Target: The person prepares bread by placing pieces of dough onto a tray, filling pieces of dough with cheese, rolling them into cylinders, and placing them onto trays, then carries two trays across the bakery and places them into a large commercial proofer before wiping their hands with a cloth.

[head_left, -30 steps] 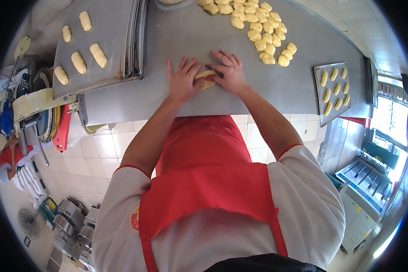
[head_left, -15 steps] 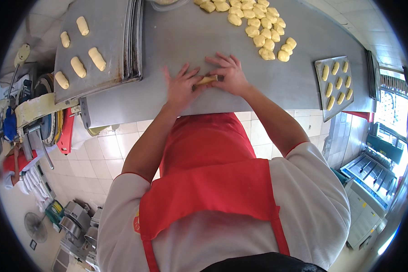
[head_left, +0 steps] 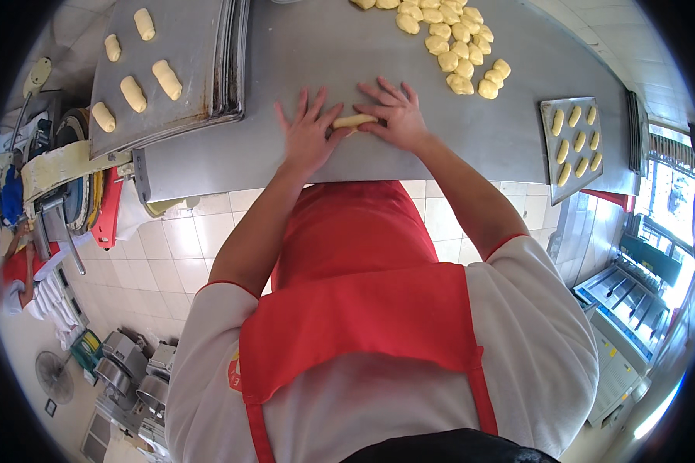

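Note:
A short roll of yellow dough [head_left: 355,121] lies crosswise on the metal table in front of me. At its left end is my left hand [head_left: 309,137], fingers spread and thumb pointing in at the dough. My right hand [head_left: 398,117] touches the other end, its fingers also stretched apart and its thumb low beside the roll. Both hands are open, and parts of the roll's ends are hidden under them. Beyond, to the right, several rounded dough pieces [head_left: 440,29] lie clustered on the table.
Stacked metal trays [head_left: 201,85] stand at the left; the top one carries several dough rolls [head_left: 166,80]. Toward the right edge of the metal table [head_left: 286,50] lies a smaller tray [head_left: 548,123] with several shaped rolls. Another person [head_left: 27,266] is at the far left.
The dough between my hands shows more fully and looks like a longer, smoother roll. My fingers have spread, and my hands have shifted slightly.

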The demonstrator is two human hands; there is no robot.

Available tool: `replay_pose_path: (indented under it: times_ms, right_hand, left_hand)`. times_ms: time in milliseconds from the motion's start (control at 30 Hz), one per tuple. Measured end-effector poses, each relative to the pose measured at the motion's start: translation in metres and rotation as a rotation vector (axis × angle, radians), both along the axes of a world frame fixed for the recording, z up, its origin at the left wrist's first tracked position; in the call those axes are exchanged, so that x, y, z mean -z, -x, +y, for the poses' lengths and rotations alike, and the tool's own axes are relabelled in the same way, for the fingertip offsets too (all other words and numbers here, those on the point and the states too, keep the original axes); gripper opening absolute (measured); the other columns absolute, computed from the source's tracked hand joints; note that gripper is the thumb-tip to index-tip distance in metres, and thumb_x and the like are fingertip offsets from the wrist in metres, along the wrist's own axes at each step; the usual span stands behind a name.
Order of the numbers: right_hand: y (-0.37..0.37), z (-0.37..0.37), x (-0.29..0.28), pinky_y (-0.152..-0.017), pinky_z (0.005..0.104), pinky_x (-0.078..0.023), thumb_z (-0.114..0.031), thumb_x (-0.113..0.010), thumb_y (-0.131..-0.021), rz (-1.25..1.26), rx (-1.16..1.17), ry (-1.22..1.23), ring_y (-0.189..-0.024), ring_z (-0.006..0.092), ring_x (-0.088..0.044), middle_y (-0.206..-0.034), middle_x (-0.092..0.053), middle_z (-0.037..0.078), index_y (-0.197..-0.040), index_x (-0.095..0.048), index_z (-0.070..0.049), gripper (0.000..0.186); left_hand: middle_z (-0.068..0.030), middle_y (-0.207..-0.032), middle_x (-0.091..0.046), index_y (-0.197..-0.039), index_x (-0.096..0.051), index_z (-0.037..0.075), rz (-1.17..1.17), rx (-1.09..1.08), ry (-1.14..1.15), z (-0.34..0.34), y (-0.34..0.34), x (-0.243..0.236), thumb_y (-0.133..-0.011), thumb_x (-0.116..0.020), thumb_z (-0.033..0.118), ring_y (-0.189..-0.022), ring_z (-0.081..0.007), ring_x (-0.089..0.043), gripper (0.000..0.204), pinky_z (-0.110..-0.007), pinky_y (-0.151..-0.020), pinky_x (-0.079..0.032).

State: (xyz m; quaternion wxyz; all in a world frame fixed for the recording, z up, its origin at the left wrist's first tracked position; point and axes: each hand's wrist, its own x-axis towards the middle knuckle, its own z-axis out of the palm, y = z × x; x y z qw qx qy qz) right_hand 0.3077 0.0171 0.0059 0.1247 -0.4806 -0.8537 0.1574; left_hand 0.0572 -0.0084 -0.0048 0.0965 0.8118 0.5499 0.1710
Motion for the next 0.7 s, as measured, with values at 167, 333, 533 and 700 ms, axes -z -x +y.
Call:
replay_pose_path:
  times_ms: [167, 333, 533, 700]
  right_hand:
    - [0.0, -0.005, -0.007, -0.127, 0.0657, -0.018, -0.053, -0.079, -0.088, 0.016, 0.003, 0.062, -0.16, 0.0289, -0.032, -0.166, -0.047, -0.007, -0.132, -0.076, -0.034, 0.048]
    - [0.002, -0.008, 0.006, -0.127, 0.0661, -0.017, -0.056, -0.078, -0.088, -0.031, 0.008, -0.06, -0.159, 0.0291, -0.032, -0.166, -0.047, -0.006, -0.135, -0.074, -0.034, 0.052]
    - [0.006, -0.01, 0.006, -0.127, 0.0651, -0.02, -0.06, -0.077, -0.087, 0.054, 0.086, -0.052, -0.159, 0.0285, -0.033, -0.165, -0.048, -0.006, -0.135, -0.075, -0.033, 0.055]
    - [0.0, -0.025, 0.002, -0.127, 0.0639, -0.021, -0.058, -0.078, -0.087, -0.024, 0.017, 0.035, -0.159, 0.0267, -0.033, -0.165, -0.048, -0.005, -0.136, -0.073, -0.034, 0.055]
  left_hand:
    - [0.0015, -0.161, -0.055, -0.133, -0.075, 0.028, 0.042, 0.122, 0.167, 0.003, 0.002, -0.013, -0.093, -0.075, 0.048, -0.156, -0.0286, -0.039, 0.045, -0.079, -0.121, 0.0]
    - [0.0034, -0.159, -0.057, -0.129, -0.077, 0.026, -0.024, 0.053, 0.005, -0.004, 0.002, 0.006, -0.093, -0.076, 0.046, -0.156, -0.0262, -0.041, 0.041, -0.078, -0.122, -0.001]
    - [0.0044, -0.159, -0.057, -0.133, -0.075, 0.025, 0.005, 0.081, 0.062, -0.002, -0.004, -0.002, -0.094, -0.074, 0.049, -0.156, -0.0256, -0.04, 0.046, -0.077, -0.122, 0.0]
    - [0.0044, -0.157, -0.058, -0.133, -0.075, 0.026, -0.009, 0.086, 0.036, -0.008, 0.002, 0.001, -0.095, -0.074, 0.05, -0.155, -0.0257, -0.042, 0.045, -0.076, -0.123, 0.001]
